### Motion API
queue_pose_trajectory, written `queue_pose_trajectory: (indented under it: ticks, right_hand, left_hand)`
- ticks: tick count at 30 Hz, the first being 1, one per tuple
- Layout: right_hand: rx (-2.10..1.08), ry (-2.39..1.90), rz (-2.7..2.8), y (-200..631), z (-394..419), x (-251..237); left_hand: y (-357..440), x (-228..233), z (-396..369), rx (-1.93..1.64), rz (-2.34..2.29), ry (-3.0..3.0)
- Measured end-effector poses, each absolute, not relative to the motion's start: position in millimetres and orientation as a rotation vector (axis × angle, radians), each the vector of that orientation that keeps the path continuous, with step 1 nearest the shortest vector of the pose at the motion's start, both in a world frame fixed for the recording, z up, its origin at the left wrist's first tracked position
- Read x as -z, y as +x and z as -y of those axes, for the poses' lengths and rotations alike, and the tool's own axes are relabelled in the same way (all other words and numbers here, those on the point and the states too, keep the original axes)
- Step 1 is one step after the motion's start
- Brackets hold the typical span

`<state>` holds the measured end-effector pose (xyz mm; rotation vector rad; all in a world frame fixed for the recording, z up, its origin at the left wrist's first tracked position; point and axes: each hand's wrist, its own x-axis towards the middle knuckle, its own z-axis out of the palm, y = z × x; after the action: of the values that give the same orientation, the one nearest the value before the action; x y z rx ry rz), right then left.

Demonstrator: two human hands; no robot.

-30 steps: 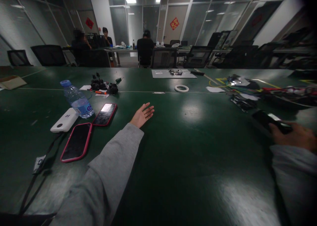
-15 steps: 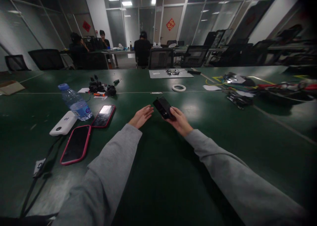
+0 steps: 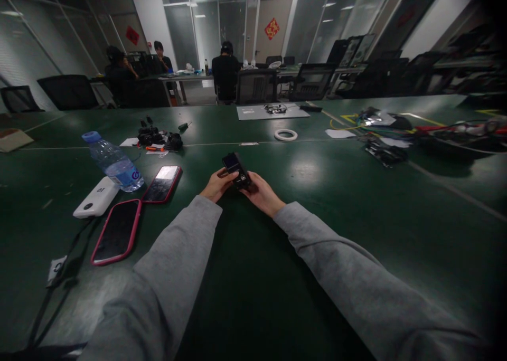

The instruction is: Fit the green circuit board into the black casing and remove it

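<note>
Both my hands hold a small black box-shaped device (image 3: 234,167) over the green table, tilted with its dark, screen-like upper face toward me. My left hand (image 3: 218,184) grips its left and lower side, the thumb lying across the front near a small pale marking. On the right side, my right hand (image 3: 262,193) has its fingers wrapped round the lower corner. The kind of device is too dark to make out. Nearest on the left lies a phone in a red case (image 3: 162,183), with a second phone in a pink case (image 3: 118,231) in front of it.
A water bottle (image 3: 114,163) leans over a white power bank (image 3: 96,198) with a cable. Black parts (image 3: 152,135) and a screwdriver (image 3: 183,126) lie farther back. A white ring (image 3: 285,134) sits ahead; tangled wires (image 3: 380,121) are at right. People sit at a far table.
The black device has moved left in my right hand and turned more upright. My left hand, open and apart before, has closed on it. The view has shifted slightly.
</note>
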<state>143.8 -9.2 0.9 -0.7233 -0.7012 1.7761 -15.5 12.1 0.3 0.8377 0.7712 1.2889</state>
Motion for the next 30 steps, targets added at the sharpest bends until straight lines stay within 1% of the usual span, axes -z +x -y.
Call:
queue_pose_trajectory:
  ticks: [9, 22, 30]
  right_hand:
    - [-1.470, -0.816, 1.123, 142, 9, 1]
    - [-1.601, -0.763, 1.073, 142, -7, 0]
    - [-1.569, -0.768, 1.085, 142, -4, -1]
  left_hand:
    - [-18, -4, -12, -1.262, -0.870, 0.888]
    - [-22, -3, -14, -1.297, -0.914, 0.939]
    - [-25, 2, -17, -1.293, -0.884, 0.937]
